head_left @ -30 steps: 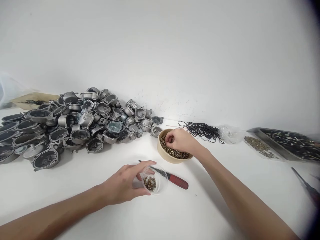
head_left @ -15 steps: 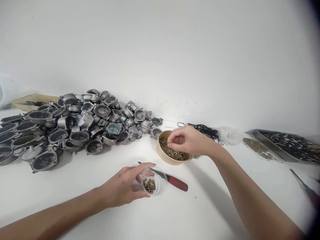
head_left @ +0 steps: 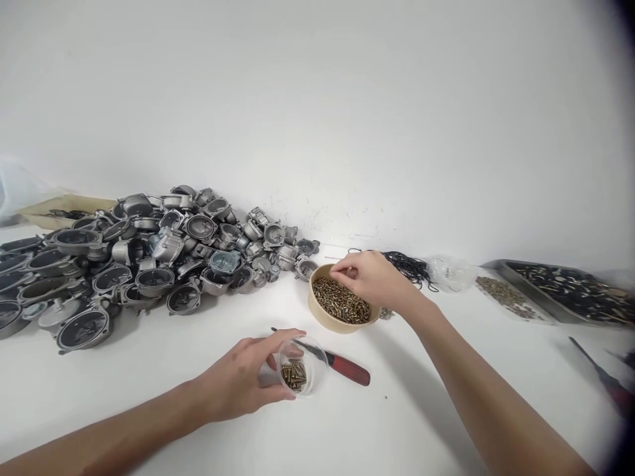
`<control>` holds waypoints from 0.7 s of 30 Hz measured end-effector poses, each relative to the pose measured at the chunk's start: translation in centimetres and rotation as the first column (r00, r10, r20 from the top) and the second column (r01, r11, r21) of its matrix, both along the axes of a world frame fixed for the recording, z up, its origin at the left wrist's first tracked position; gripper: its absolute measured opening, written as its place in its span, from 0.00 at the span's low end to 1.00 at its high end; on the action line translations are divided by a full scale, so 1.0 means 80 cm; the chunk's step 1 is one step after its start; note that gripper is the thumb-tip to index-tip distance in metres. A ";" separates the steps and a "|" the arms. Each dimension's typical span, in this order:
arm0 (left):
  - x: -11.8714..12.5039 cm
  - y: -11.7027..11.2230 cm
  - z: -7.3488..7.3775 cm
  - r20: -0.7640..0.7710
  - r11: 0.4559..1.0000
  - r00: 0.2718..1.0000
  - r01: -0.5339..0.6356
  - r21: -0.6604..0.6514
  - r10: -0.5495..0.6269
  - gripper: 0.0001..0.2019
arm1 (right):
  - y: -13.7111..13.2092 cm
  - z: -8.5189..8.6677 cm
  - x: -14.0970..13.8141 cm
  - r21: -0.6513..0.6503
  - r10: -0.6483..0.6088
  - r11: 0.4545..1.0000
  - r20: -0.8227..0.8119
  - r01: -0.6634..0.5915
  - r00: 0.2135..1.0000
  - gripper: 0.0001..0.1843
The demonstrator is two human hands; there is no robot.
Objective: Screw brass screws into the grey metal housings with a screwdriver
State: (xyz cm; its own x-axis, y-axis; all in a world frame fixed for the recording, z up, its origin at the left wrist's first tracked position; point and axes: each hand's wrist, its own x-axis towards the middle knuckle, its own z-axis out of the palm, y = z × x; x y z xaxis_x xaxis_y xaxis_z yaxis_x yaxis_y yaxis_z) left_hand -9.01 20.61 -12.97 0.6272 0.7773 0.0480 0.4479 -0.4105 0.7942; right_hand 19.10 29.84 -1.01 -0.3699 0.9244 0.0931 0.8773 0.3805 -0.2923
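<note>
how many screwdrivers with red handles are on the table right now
2. One screwdriver lies behind the clear cup held by the left hand. The second lies at the far right edge, partly cut off by the frame.

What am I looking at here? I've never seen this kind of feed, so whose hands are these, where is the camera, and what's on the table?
There is no machine: these are one person's two bare hands, filmed by a camera on that person's head, looking forward and down at a white table.

The left hand holds a small clear cup with a few brass screws in it. The right hand hovers with fingers pinched over a tan bowl full of the same kind of screws; whether it grips one is too small to tell.

Behind the cup lies a red-handled screwdriver. At far left is a heap of grey metal housings. Behind the bowl lie black rubber rings, and at far right a metal tray of small parts.
</note>
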 end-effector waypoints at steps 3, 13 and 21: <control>0.000 0.000 -0.002 0.001 1.000 1.000 0.003 -0.013 -0.003 0.43 | 0.012 -0.019 -0.001 -0.016 -0.005 1.000 0.079 0.006 0.997 0.13; 0.001 -0.002 0.011 0.004 0.991 0.999 -0.041 -0.125 0.042 0.42 | 0.001 -0.012 -0.018 0.038 -0.020 0.999 0.027 0.019 0.999 0.12; 0.007 -0.004 0.031 0.042 0.986 0.996 -0.072 -0.152 0.080 0.43 | -0.074 0.033 -0.032 0.086 0.143 0.989 -0.339 -0.121 0.930 0.11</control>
State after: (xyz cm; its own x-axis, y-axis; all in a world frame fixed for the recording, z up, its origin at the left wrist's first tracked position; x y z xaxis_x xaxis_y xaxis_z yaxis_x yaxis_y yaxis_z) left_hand -8.44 20.26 -10.49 0.5659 0.8233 -0.0439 0.4331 -0.2515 0.8655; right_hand 16.53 23.93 1.64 -0.4232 0.8577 0.2921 0.6680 0.5132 -0.5390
